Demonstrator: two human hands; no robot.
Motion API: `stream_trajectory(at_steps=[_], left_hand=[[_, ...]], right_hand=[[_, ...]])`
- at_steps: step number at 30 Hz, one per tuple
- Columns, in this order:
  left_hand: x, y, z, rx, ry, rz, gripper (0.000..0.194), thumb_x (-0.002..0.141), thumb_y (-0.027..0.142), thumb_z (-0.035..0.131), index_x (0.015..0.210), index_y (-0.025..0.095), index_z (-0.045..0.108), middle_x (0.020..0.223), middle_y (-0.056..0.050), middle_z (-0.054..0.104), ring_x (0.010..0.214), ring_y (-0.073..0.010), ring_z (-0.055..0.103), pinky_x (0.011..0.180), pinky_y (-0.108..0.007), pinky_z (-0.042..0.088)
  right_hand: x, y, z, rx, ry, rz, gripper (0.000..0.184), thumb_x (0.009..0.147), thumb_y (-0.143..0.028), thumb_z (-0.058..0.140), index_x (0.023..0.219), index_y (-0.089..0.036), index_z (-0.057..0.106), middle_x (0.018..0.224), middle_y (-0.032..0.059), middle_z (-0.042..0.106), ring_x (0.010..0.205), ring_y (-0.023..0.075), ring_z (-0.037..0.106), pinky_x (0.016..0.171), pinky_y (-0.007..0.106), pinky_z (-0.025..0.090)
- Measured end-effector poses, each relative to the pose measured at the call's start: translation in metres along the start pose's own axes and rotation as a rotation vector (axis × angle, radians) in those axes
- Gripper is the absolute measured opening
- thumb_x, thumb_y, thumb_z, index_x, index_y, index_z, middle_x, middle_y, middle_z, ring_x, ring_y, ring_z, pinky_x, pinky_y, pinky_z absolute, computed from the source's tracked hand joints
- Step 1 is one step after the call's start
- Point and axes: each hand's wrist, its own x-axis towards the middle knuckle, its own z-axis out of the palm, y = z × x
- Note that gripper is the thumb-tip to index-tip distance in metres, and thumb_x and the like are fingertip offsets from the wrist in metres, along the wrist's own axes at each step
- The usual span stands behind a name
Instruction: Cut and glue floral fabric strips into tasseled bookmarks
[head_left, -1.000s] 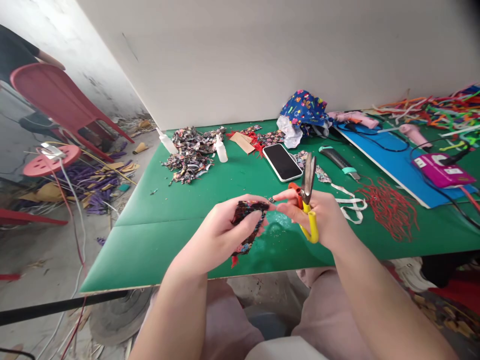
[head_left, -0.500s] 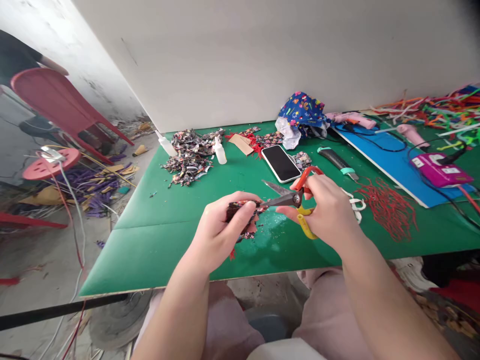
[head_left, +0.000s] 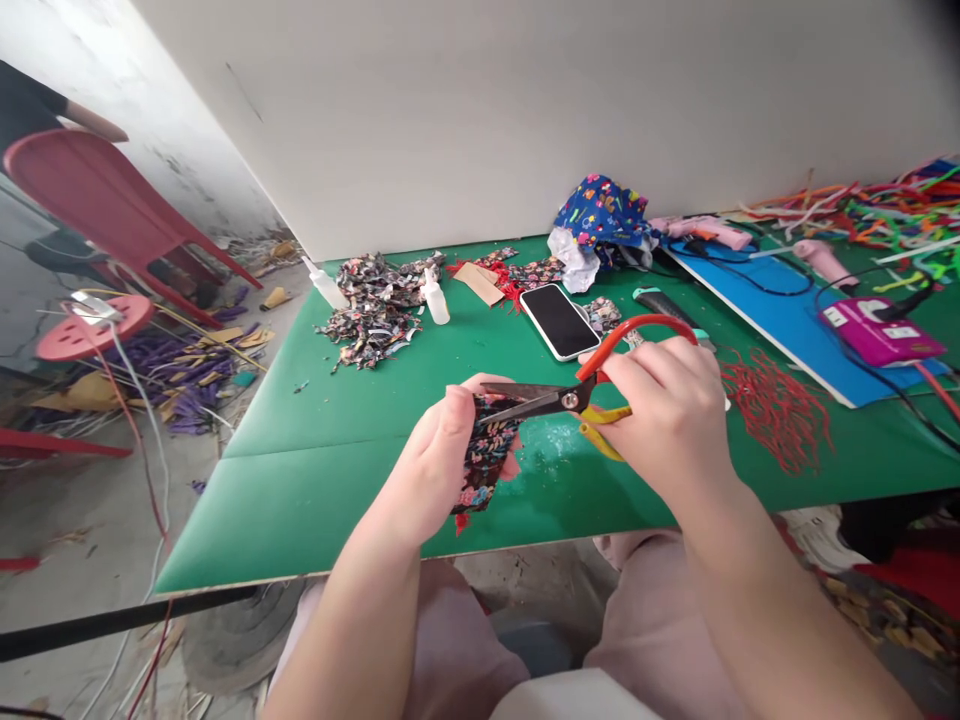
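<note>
Head view: I see the left hand (head_left: 431, 455) gripping the patterned cloth (head_left: 486, 462) above the worktop (head_left: 300, 500), probably to steady it for the scissors (head_left: 571, 401); the right hand (head_left: 667, 415) grips their handles, blades parted at the cloth's upper edge.

Free tabletop (head_left: 300, 510) left, phone (head_left: 559, 320) obstructing beyond scissors (head_left: 571, 400)

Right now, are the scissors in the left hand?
No, the right hand holds the scissors, and the left hand holds the flowered cloth.
</note>
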Motion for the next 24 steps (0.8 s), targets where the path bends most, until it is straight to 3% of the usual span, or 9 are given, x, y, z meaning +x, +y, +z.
stream_trajectory(at_steps=[9,19,24], left_hand=[[-0.0019,0.0049,0.0046,-0.092,0.016,-0.139,0.062,0.074,0.075,0.036,0.099,0.023,0.058,0.064,0.0,0.058,0.049,-0.015,0.057,0.046,-0.026,0.049],[-0.005,0.0028,0.005,-0.14,0.056,-0.14,0.06,0.079,0.07,0.037,0.1,0.02,0.062,0.06,0.0,0.061,0.044,-0.0137,0.057,0.04,-0.023,0.046],[-0.0044,0.0028,0.0056,-0.108,0.078,-0.148,0.066,0.076,0.075,0.031,0.096,0.02,0.062,0.058,0.0,0.06,0.042,-0.0129,0.056,0.037,-0.021,0.042]], right_hand=[[-0.0008,-0.0009,0.0034,0.029,-0.035,-0.001,0.02,0.083,-0.032,0.049,0.082,-0.021,0.066,0.06,0.0027,0.051,0.069,0.0197,0.044,0.066,0.033,0.031],[-0.0034,-0.0008,0.0066,0.046,-0.046,-0.021,0.017,0.081,-0.027,0.05,0.083,-0.02,0.065,0.059,0.0014,0.047,0.066,0.0187,0.042,0.063,0.031,0.029],[-0.0039,-0.0015,0.0066,0.067,-0.069,-0.013,0.016,0.082,-0.024,0.049,0.079,-0.02,0.064,0.061,0.0017,0.049,0.066,0.0175,0.042,0.061,0.029,0.03]])
